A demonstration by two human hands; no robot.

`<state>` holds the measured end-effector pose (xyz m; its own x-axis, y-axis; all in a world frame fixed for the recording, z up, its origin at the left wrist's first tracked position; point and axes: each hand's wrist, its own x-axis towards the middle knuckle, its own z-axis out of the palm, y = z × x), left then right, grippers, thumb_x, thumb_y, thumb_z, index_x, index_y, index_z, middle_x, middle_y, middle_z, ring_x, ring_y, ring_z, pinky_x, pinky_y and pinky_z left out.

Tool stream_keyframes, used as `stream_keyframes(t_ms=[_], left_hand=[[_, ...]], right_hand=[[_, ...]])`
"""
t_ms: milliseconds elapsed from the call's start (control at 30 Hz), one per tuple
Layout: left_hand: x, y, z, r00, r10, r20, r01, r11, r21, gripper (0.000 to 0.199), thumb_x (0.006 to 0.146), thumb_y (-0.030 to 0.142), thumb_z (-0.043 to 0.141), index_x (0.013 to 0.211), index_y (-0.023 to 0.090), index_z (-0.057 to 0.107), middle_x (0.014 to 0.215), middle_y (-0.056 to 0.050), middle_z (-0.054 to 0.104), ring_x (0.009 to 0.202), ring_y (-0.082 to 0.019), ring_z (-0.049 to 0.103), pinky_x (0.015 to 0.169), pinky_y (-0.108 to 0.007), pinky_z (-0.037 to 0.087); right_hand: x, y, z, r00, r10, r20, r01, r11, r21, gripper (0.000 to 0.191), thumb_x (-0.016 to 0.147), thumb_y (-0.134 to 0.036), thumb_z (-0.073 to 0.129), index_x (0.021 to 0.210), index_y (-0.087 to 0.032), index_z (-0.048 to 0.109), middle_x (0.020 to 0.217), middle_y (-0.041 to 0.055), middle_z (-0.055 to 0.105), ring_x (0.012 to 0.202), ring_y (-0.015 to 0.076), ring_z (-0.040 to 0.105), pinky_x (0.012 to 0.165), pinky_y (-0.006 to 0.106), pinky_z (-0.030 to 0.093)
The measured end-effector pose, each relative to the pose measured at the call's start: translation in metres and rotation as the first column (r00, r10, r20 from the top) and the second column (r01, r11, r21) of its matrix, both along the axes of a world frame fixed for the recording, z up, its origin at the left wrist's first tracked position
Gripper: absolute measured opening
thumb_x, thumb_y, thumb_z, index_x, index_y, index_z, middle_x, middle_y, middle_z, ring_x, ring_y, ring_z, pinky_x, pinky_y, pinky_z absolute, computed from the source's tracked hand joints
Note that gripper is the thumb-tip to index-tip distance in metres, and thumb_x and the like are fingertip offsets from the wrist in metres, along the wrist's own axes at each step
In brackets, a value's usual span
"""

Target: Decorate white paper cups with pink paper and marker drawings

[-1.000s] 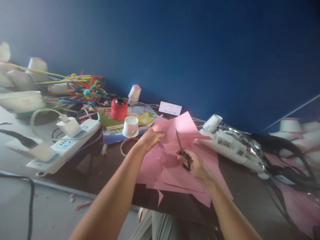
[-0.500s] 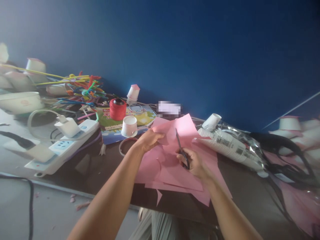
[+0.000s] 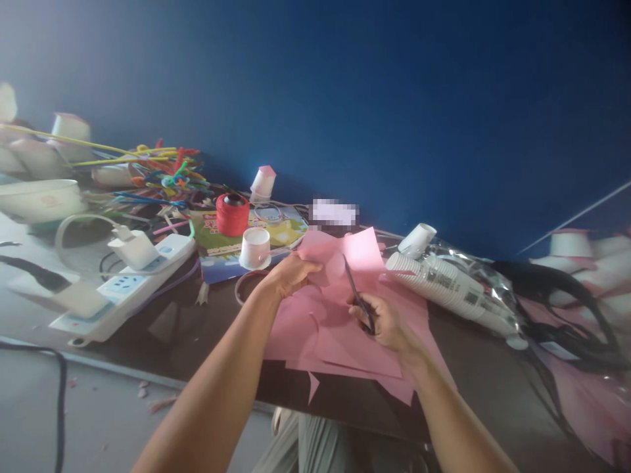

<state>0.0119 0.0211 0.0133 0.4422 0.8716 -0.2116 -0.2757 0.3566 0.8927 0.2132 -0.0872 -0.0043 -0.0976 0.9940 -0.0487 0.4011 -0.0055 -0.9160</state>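
My left hand [image 3: 294,274] pinches the left edge of a raised sheet of pink paper [image 3: 365,249], thumb on top. In my right hand [image 3: 379,318] is a pair of dark scissors [image 3: 355,286], fingers through the handles. The blades point up and away and lie against the pink paper, to the right of my left thumb. Whether the blades are parted I cannot tell. Beneath both hands, more pink sheets [image 3: 345,341] lie spread on the dark table [image 3: 197,341], and a small pink scrap [image 3: 313,386] hangs near its front edge.
Left of my hands lie a white power strip [image 3: 133,282] with plugs, a spool of red thread [image 3: 233,215] and a paper cup [image 3: 255,248] on a colourful booklet [image 3: 217,270]. Pipe cleaners [image 3: 177,174] are heaped behind. A stack of paper cups [image 3: 444,286] lies to the right.
The raised pink paper has shifted slightly left and its right part has narrowed in view. The scissor tips have moved a little to the left. Both hands keep their holds.
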Motion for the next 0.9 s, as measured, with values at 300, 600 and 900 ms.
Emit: stream_keyframes(t_ms=[300, 600, 900], left_hand=[[0.001, -0.003, 0.004, 0.997, -0.044, 0.061, 0.042, 0.999, 0.025, 0.023, 0.062, 0.008, 0.07, 0.085, 0.011, 0.071, 0.074, -0.011, 0.07, 0.069, -0.024, 0.068, 0.061, -0.036, 0.058], [-0.001, -0.003, 0.001, 0.997, -0.078, 0.018, 0.078, 0.997, 0.024, 0.03, 0.058, 0.011, 0.074, 0.089, 0.01, 0.071, 0.075, -0.009, 0.069, 0.07, -0.022, 0.067, 0.061, -0.033, 0.057], [-0.003, -0.003, 0.004, 0.997, -0.073, -0.005, 0.074, 0.997, 0.012, 0.028, 0.058, 0.009, 0.07, 0.085, 0.013, 0.07, 0.07, -0.006, 0.068, 0.064, -0.02, 0.066, 0.058, -0.031, 0.055]], right_hand=[[-0.004, -0.002, 0.009, 0.99, 0.004, -0.142, -0.021, 0.993, -0.118, 0.044, 0.073, -0.057, 0.067, 0.088, -0.016, 0.057, 0.057, -0.0052, 0.045, 0.047, 0.0074, 0.04, 0.042, 0.02, 0.03], [0.004, 0.0, -0.001, 0.994, 0.028, -0.105, -0.036, 0.997, -0.075, 0.042, 0.077, -0.056, 0.065, 0.088, -0.016, 0.057, 0.055, -0.0053, 0.045, 0.046, 0.0077, 0.04, 0.042, 0.02, 0.029], [0.007, -0.002, 0.002, 0.997, 0.065, -0.037, -0.067, 0.997, -0.048, 0.04, 0.078, -0.055, 0.063, 0.082, -0.016, 0.057, 0.056, -0.0049, 0.044, 0.047, 0.0073, 0.039, 0.043, 0.02, 0.028]])
